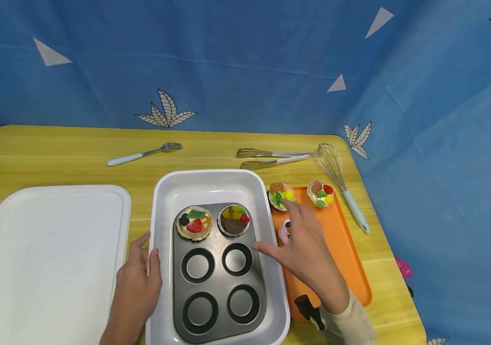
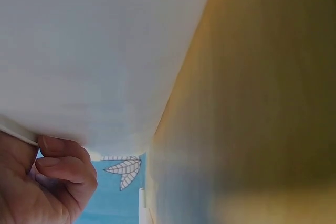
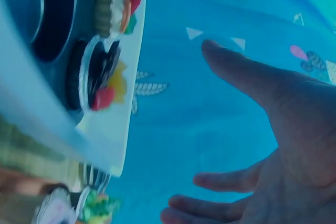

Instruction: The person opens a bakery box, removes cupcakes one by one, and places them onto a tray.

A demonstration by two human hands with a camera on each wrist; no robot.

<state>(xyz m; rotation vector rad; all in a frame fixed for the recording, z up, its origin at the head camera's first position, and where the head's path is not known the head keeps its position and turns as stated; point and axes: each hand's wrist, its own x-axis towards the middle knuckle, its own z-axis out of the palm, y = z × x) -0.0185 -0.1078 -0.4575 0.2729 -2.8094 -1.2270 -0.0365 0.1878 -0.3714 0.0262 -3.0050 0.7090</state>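
Observation:
A white deep dish [image 1: 211, 176] holds a dark six-cup muffin tin [image 1: 219, 282]. Its two far cups carry a fruit-topped cupcake [image 1: 194, 222] and a chocolate cupcake [image 1: 234, 220]. My left hand [image 1: 139, 275] grips the dish's left rim, its fingers [image 2: 58, 166] curled under the white dish [image 2: 94, 51]. My right hand [image 1: 297, 239] hovers open over the orange tray [image 1: 344, 244], index finger reaching to a green-topped cupcake [image 1: 281, 195]. Another cupcake [image 1: 320, 193] sits at the tray's far end. A pink one [image 1: 285, 230] is partly hidden under the hand. In the right wrist view the right hand [image 3: 262, 145] is spread and empty.
A white flat lid [image 1: 51, 254] lies left of the dish. At the back of the yellow table [image 1: 55, 148] lie a fork [image 1: 143, 154], tongs [image 1: 271, 158] and a whisk [image 1: 340, 182]. Blue cloth surrounds the table; its right edge is close to the orange tray.

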